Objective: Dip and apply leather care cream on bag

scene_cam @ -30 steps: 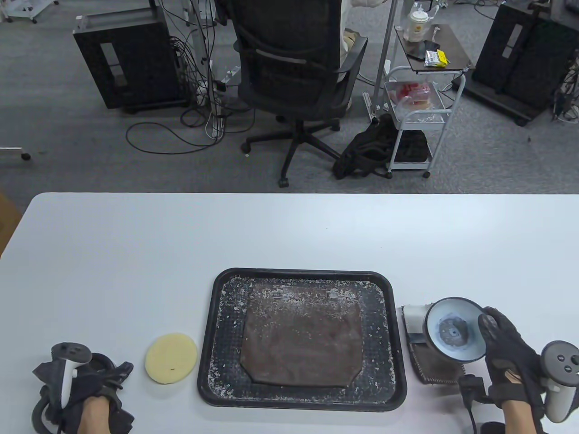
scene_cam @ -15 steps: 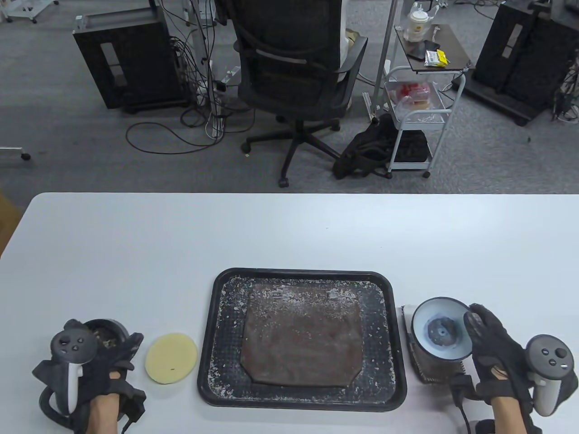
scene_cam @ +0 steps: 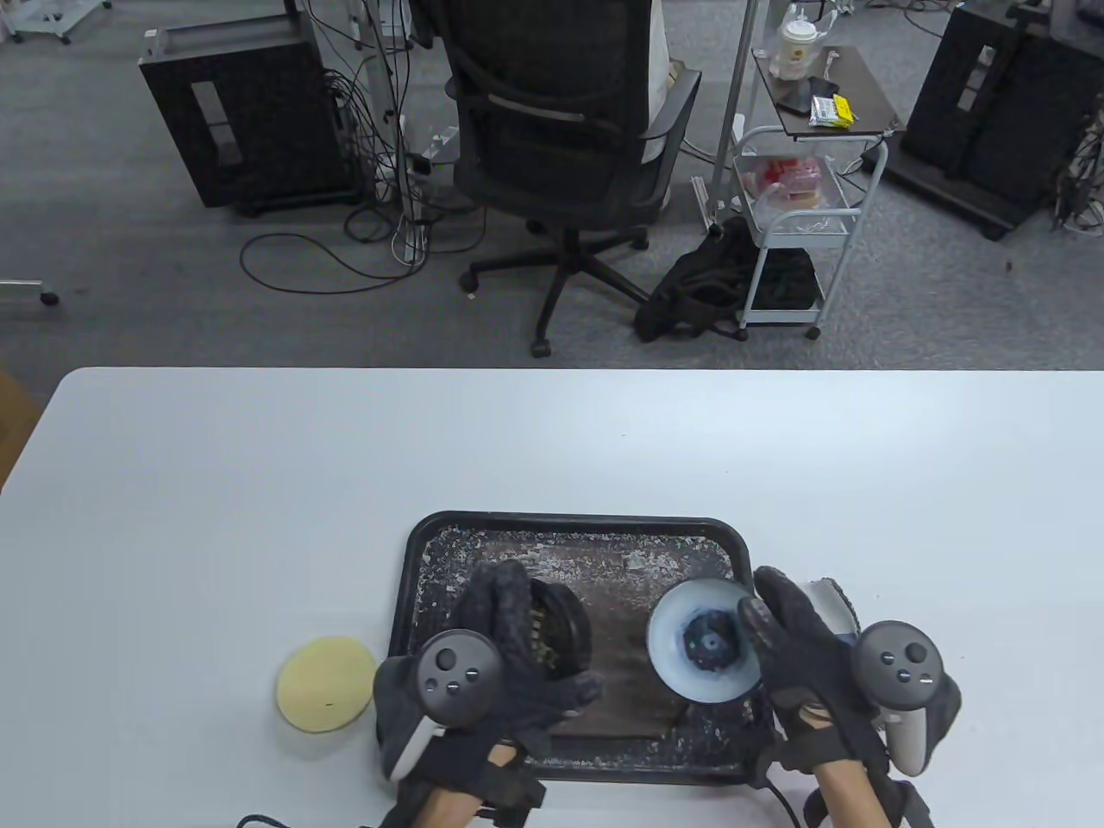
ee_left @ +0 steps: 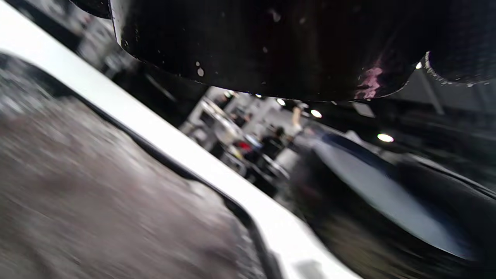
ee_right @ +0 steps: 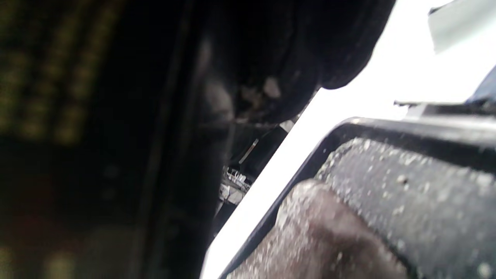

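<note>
A brown leather bag [scene_cam: 617, 586] flecked with white lies flat in a black tray [scene_cam: 431, 552]. My left hand [scene_cam: 539, 642] grips a dark round jar [scene_cam: 556, 625] and holds it over the bag's left part. My right hand [scene_cam: 763, 604] grips a pale round tub [scene_cam: 703, 642] with a dark blue centre, tilted over the bag's right part. In the left wrist view the jar's dark underside [ee_left: 271, 46] fills the top, the bag [ee_left: 77, 193] is blurred below and the tub [ee_left: 387, 193] is at the right. The right wrist view shows the tray rim [ee_right: 387, 128] and the bag [ee_right: 321, 240].
A round yellow sponge pad [scene_cam: 326, 683] lies on the white table [scene_cam: 552, 448] left of the tray. A small white-and-grey item [scene_cam: 832, 595] lies just right of the tray, mostly behind my right hand. An office chair and a cart stand beyond the table's far edge.
Both hands moved inward from the table's sides to above the tray. The left carried the dark jar rightward past the sponge. The right carried the pale tub left off the leather piece.
</note>
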Demonstrator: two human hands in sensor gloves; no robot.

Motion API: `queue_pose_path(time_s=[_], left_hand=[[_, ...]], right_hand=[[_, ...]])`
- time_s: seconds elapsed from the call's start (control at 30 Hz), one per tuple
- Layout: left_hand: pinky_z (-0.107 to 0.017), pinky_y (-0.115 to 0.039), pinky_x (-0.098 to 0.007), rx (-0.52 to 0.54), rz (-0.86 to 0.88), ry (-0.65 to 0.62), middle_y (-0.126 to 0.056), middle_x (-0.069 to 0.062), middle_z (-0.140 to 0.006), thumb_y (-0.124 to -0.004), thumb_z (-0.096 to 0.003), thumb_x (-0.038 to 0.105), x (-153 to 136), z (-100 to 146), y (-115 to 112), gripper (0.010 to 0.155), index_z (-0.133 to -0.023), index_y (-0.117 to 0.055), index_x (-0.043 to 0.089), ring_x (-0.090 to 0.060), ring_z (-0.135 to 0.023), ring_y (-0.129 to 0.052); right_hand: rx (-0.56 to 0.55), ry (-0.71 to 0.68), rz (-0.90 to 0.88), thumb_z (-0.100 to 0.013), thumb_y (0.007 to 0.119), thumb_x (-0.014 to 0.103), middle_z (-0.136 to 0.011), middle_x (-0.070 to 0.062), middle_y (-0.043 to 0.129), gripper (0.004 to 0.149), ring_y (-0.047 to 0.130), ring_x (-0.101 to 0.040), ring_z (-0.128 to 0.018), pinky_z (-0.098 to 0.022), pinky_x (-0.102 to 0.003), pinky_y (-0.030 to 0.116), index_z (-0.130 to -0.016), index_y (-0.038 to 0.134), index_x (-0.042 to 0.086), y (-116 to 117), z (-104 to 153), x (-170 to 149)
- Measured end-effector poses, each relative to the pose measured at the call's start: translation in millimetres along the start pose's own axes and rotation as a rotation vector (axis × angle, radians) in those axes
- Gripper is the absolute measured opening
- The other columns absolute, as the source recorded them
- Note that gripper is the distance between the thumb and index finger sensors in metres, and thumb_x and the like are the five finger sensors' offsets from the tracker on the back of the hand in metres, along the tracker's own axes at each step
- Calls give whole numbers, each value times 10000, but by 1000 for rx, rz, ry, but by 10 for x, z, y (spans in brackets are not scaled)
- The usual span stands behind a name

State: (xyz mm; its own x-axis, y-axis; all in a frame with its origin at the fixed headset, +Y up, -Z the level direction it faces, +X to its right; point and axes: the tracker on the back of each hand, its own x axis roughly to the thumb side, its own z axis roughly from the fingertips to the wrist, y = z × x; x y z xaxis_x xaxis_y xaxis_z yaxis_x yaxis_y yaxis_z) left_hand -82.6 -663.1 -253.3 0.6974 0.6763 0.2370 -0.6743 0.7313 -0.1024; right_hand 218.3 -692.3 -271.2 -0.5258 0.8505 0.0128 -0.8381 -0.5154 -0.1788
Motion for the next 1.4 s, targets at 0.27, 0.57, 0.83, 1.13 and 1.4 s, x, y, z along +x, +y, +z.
queue_pose_path(time_s=[0.27, 0.57, 0.83, 1.13, 1.4], left_hand=[[-691, -582, -614, -89, -13, -59, -161, -74, -1137, -828, -222, 834, 189, -184, -474, 1207, -1056, -138, 298, -389, -1071, -331], [-641, -679, -620, -116, 110, -43, -227, -86, -1137, -834, -216, 842, 13, -152, -533, 1203, -1057, -179, 285, -407, -1059, -399], [-620, -730, -598, -180, 209, 10, -260, -97, -1133, -795, -217, 875, -193, -151, -564, 1189, -1061, -211, 274, -417, -1048, -448], [-611, -732, -603, -172, 779, 78, -245, -103, -1126, -799, -229, 874, -491, -170, -591, 1188, -1058, -203, 267, -428, -1040, -437], [-619, -736, -603, -173, 999, 29, -198, -102, -1128, -795, -247, 870, -511, -118, -639, 1173, -1054, -170, 292, -432, -1050, -404]], right_hand=[[92, -1, -30, -473, 709, 552, -797, -150, 899, 731, 1028, -210, -349, -528, -488, 808, -1021, 672, 69, 362, 13, 78], [269, 75, -214, -489, 676, 539, -911, -243, 789, 725, 1014, -259, -375, -548, -525, 770, -1038, 641, 65, 468, 4, -50], [442, 112, -409, -519, 566, 631, -982, -316, 644, 807, 979, -313, -457, -583, -561, 709, -1091, 531, 63, 534, 13, -167], [444, -145, -484, -425, 793, 629, -1053, -323, 418, 992, 915, -226, -626, -629, -551, 687, -1112, 335, 79, 590, 103, -32], [421, -288, -256, -354, 689, 813, -1148, -121, 273, 1071, 448, -383, -963, -694, -639, 494, -1137, 240, 237, 676, 144, 95]])
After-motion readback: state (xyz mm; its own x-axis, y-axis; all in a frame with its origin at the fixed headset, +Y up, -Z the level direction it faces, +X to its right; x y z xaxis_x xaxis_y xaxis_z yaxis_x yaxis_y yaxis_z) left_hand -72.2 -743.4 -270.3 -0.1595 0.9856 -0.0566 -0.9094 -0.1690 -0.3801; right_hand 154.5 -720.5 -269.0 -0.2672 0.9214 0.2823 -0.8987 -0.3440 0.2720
